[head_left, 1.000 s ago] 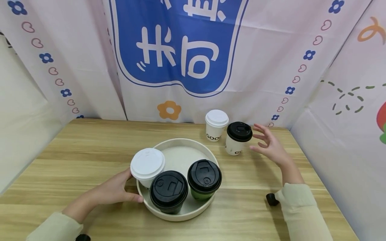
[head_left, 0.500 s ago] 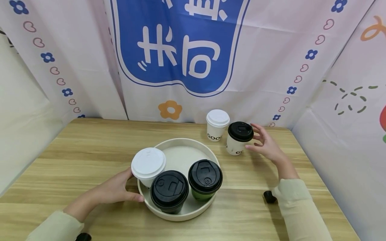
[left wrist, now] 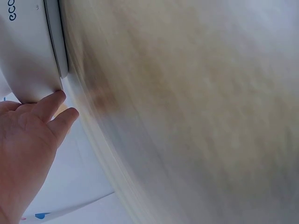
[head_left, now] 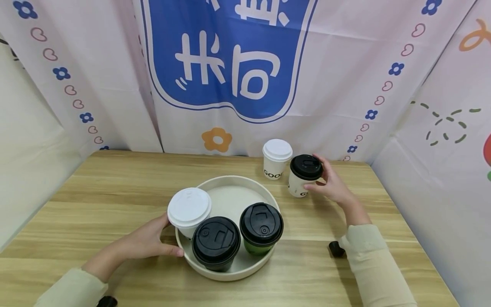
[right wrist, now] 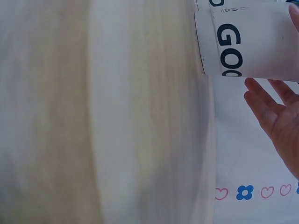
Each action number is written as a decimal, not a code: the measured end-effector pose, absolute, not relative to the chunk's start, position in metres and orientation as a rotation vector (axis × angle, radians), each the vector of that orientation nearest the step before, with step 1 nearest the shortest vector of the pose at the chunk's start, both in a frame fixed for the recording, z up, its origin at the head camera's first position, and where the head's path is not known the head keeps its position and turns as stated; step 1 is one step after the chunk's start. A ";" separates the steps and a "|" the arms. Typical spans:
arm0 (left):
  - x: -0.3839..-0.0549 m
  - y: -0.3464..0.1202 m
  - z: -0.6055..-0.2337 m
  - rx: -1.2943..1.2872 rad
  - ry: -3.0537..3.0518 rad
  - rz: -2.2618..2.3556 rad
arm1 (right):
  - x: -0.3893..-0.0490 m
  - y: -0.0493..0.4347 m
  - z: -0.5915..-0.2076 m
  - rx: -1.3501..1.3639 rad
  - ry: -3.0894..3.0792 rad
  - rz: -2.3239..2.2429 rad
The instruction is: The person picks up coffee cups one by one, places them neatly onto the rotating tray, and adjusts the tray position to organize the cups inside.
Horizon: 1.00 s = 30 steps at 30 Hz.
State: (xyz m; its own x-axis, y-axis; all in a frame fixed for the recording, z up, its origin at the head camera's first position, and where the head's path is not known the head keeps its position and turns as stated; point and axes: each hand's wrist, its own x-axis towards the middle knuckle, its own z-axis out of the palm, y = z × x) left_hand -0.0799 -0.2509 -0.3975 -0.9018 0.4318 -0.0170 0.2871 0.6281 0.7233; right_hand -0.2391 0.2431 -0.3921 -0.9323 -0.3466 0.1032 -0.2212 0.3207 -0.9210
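Observation:
My right hand (head_left: 331,183) is around the right side of a small white paper cup (right wrist: 259,42) with a black lid (head_left: 306,167). Its thumb lies across the cup's front, and straight, spread fingers reach along the other side. The cup stands upright. My left hand (head_left: 147,238) is at the left edge of a round cream tray (head_left: 230,181), its thumb out along the rim. Its fingers reach behind a white-lidded white cup (head_left: 189,207) in that tray; in the left wrist view, relaxed fingers (left wrist: 53,105) lie against the cup's side, with some tips hidden.
Two more black-lidded cups stand in the tray: a dark cup (head_left: 216,243) and a green cup (head_left: 261,228). A small white-lidded cup (head_left: 276,158) stands at the table's back edge, left of the black-lidded one. A printed curtain (head_left: 330,94) hangs behind the wooden table (head_left: 96,192).
My right hand has moved left onto the small black-lidded cup, its thumb now across the front. The left hand, the tray and the cups have stayed in place.

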 end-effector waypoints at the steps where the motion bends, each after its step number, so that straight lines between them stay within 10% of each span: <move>1: -0.080 -0.251 -0.397 0.597 2.662 1.129 | -0.240 0.242 -0.393 -0.530 2.451 -1.702; 30: -0.079 -0.250 -0.397 0.656 2.627 1.184 | -0.241 0.236 -0.397 -0.600 2.528 -1.746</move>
